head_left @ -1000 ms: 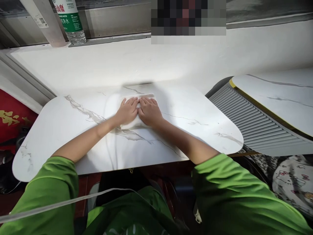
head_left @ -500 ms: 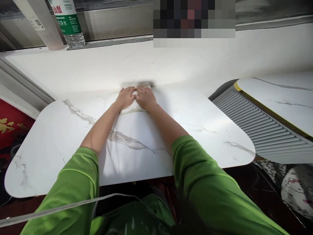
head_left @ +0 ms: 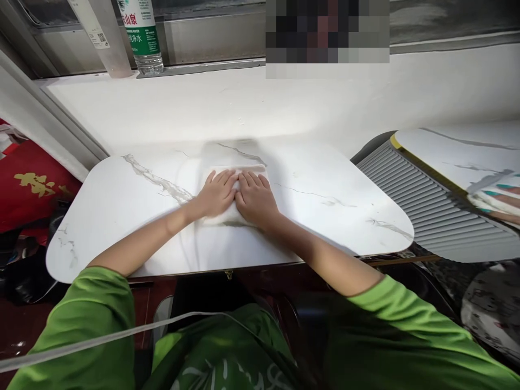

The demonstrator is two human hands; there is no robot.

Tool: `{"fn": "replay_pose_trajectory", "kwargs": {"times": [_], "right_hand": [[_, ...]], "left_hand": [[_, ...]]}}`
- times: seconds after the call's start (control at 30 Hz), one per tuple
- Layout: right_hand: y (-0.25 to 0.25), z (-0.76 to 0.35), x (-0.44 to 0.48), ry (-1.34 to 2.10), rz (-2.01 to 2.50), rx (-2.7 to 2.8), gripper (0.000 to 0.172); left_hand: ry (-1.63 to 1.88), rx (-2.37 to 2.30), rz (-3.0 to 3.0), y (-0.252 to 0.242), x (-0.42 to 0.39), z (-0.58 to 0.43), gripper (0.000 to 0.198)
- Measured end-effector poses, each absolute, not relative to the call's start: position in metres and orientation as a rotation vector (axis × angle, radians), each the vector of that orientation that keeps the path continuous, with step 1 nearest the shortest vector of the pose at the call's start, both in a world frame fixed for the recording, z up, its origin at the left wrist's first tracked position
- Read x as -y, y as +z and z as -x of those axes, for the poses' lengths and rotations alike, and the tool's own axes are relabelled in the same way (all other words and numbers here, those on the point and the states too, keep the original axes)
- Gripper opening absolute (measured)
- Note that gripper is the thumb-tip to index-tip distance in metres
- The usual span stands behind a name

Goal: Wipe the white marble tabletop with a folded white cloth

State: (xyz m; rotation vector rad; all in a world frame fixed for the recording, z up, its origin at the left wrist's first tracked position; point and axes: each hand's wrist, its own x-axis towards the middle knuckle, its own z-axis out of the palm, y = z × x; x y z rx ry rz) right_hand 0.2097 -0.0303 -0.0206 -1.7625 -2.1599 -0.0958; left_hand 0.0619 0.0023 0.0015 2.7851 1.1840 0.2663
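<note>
Reached over the white marble-patterned surface [head_left: 317, 162], with a white cloth [head_left: 231, 215] lying flat near its middle, apparently for broad, even contact. Laid left hand [head_left: 217, 193] and right hand [head_left: 257, 199] palm-down on that cloth, side by side and angled inward, likely to share the pressure. Held each grip uncurled and lightly spread, pinning without clasping.

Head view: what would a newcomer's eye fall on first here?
Probably the left hand and right hand, side by side on a white cloth at the middle of the marbled tabletop. Next, perhaps, the green-labelled bottle on the upper-left ledge and the red, gold-patterned item at the left edge.
</note>
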Motion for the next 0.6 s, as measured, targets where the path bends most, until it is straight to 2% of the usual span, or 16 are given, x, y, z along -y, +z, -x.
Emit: {"fn": "replay_pose_trajectory", "kwargs": {"times": [0.27, 0.6], "right_hand": [[-0.013, -0.188, 0.123, -0.201, 1.648, 2.310, 0.056], [-0.009, -0.180, 0.084, -0.010, 1.601, 2.299, 0.054]], "left_hand": [[0.303, -1.234, -2.799, 0.004, 0.098, -0.033, 0.050], [0.299, -1.424, -2.646, 0.007, 0.070, -0.035, 0.050]]}}
